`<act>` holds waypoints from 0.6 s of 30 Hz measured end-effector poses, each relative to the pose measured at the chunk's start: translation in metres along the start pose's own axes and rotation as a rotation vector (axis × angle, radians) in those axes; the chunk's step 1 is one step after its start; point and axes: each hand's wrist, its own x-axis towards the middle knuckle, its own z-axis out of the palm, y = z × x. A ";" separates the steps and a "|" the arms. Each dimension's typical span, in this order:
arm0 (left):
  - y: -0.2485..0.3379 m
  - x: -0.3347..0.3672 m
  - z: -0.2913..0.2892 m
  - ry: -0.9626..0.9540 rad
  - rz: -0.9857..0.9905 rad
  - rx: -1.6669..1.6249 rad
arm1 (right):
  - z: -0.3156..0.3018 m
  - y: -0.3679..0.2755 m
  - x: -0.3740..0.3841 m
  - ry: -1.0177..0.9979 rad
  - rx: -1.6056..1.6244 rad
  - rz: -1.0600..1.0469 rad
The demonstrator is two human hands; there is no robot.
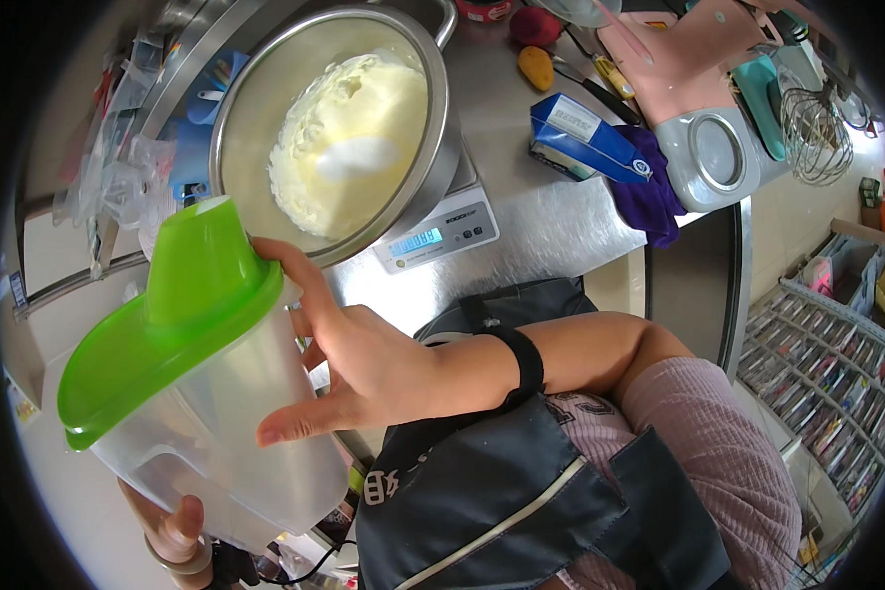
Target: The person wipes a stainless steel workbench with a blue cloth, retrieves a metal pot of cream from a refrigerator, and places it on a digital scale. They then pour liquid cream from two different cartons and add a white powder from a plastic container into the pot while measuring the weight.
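Observation:
A translucent plastic storage container (pixel 236 423) with a green lid (pixel 167 344) tilts at the left, its raised pouring spout near the bowl's lower rim. My left hand (pixel 172 526) grips its lower side, with part of the fingers hidden behind it. Across from it, my right hand (pixel 364 359) is closed around the container's near side, thumb on the wall and index finger at the lid's edge. Beyond, a steel bowl (pixel 441 128) holds pale yellow creamy mixture (pixel 349 93) with a smooth white patch on it. The bowl rests on a white digital scale (pixel 452 231) with a lit display.
On the steel table (pixel 551 236) lie a blue carton (pixel 575 138), a purple cloth (pixel 654 197) and a yellow fruit (pixel 535 68). A pink and grey appliance (pixel 678 49) and a wire whisk (pixel 814 138) are at the right. Plastic bags (pixel 133 182) crowd the left.

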 end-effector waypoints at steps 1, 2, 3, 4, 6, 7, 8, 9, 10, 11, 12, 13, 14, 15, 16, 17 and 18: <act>-0.001 -0.001 0.000 0.010 0.007 -0.007 | 0.001 0.001 0.000 -0.001 0.000 0.000; 0.000 -0.001 0.002 0.010 0.006 -0.007 | 0.003 0.003 0.000 0.012 0.006 -0.027; 0.000 -0.001 0.005 0.051 0.025 -0.028 | 0.005 0.004 0.001 0.023 0.011 -0.056; 0.001 -0.002 0.008 0.091 0.044 -0.050 | 0.005 0.004 0.000 0.021 0.011 -0.056; -0.002 -0.006 0.014 0.124 0.070 -0.076 | 0.005 0.001 0.000 0.003 -0.054 -0.041; -0.005 -0.007 0.015 0.154 0.096 -0.101 | 0.004 -0.002 0.000 0.000 -0.056 -0.045; -0.009 -0.011 0.012 0.158 0.100 -0.103 | 0.003 -0.005 0.000 -0.034 -0.109 -0.027; -0.014 -0.017 0.007 0.075 0.029 -0.058 | 0.000 -0.009 0.001 -0.066 -0.167 -0.017; -0.019 -0.023 -0.001 -0.002 -0.038 -0.011 | -0.003 -0.018 0.004 -0.068 -0.176 -0.033; -0.035 -0.031 -0.008 0.005 -0.020 -0.011 | -0.006 -0.028 0.006 -0.139 -0.319 -0.070; -0.059 -0.042 -0.012 0.059 0.060 0.125 | -0.008 -0.037 0.009 -0.209 -0.465 -0.111; -0.077 -0.049 -0.014 0.116 0.140 0.260 | -0.005 -0.040 0.013 -0.210 -0.478 -0.135; -0.086 -0.047 -0.013 0.128 0.169 0.258 | -0.003 -0.041 0.018 -0.151 -0.477 -0.336; -0.091 -0.046 -0.011 0.189 0.249 0.239 | 0.001 -0.044 0.024 -0.103 -0.468 -0.541; -0.089 -0.043 -0.010 0.253 0.332 0.220 | 0.002 -0.050 0.030 -0.117 -0.444 -0.552; -0.084 -0.037 -0.010 0.275 0.364 0.216 | 0.001 -0.054 0.037 -0.124 -0.462 -0.585; -0.078 -0.030 -0.009 0.346 0.349 0.025 | 0.003 -0.054 0.044 0.005 -0.450 -0.701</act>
